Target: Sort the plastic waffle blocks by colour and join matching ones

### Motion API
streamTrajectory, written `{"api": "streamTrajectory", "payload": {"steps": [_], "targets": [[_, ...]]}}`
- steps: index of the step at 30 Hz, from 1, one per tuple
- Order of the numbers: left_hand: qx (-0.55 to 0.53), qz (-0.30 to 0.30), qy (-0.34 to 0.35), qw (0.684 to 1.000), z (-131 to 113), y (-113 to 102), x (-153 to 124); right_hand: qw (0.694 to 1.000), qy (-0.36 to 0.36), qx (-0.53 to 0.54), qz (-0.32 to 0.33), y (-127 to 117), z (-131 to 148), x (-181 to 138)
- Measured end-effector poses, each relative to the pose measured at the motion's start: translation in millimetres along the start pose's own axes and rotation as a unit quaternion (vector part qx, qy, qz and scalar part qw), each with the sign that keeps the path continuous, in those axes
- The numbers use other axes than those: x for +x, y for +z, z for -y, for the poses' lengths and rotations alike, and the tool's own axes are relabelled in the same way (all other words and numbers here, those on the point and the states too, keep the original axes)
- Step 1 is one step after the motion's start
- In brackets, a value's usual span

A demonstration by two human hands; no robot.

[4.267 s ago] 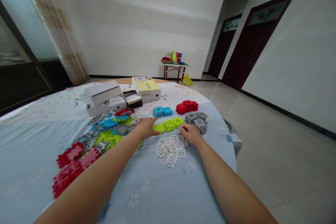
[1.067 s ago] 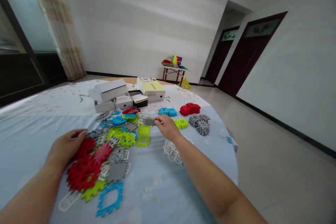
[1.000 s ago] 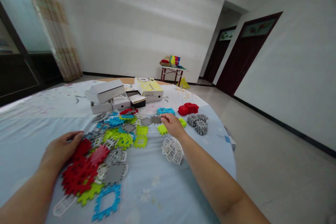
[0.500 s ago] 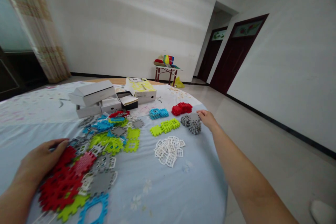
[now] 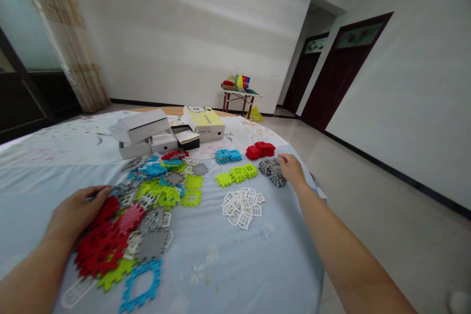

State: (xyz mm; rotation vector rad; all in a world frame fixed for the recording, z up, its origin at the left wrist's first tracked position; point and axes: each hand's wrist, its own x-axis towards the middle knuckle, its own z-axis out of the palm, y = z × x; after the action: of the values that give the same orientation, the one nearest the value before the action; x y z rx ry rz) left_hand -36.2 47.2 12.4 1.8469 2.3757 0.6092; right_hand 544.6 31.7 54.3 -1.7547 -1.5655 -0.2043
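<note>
My left hand (image 5: pixel 75 213) lies at the left edge of a mixed pile, beside red toothed building tiles (image 5: pixel 97 248). Its fingers are stretched out, and I see nothing held in them. At the far right, my right hand (image 5: pixel 293 169) has its fingers closed at the right edge of the grey toothed building tiles (image 5: pixel 271 168), which stand in short stacks. The fingertips seem to pinch a grey tile there, partly hidden by the hand. Green tiles (image 5: pixel 237 175), blue tiles (image 5: pixel 228 156) and red stacks (image 5: pixel 260 150) sit nearby. White window-shaped pieces (image 5: pixel 243 207) form a heap closer to me.
White boxes (image 5: pixel 140 126), a black open box (image 5: pixel 186 136) and a yellow-and-white box (image 5: pixel 206 124) stand at the back of the cloth-covered table (image 5: pixel 217 265). The table's edge curves down on the right, under my right arm. A small table (image 5: pixel 241 93) stands by the wall.
The view has turned a little, so the things on the table appear farther right. My right hand stays at the grey stacks, its fingers slightly lower against them. My left hand still rests by the pile.
</note>
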Motion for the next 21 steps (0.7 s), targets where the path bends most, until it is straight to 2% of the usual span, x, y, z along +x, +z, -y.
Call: {"api": "streamTrajectory", "payload": {"steps": [4,10,14,21], "targets": [[-0.008,0.035,-0.016,0.999,-12,-8,-10,0.994,-0.077,0.070,0.037,16,46,-11],[-0.026,0.030,-0.016,0.999,-17,-12,-15,0.962,-0.170,0.154,0.152,50,129,-42],[-0.031,0.028,-0.013,0.999,-16,-11,-16,0.932,-0.238,0.147,0.230,70,177,-63],[-0.024,0.004,-0.009,1.000,-15,-8,-16,0.907,-0.297,0.116,0.276,101,231,-69]]}}
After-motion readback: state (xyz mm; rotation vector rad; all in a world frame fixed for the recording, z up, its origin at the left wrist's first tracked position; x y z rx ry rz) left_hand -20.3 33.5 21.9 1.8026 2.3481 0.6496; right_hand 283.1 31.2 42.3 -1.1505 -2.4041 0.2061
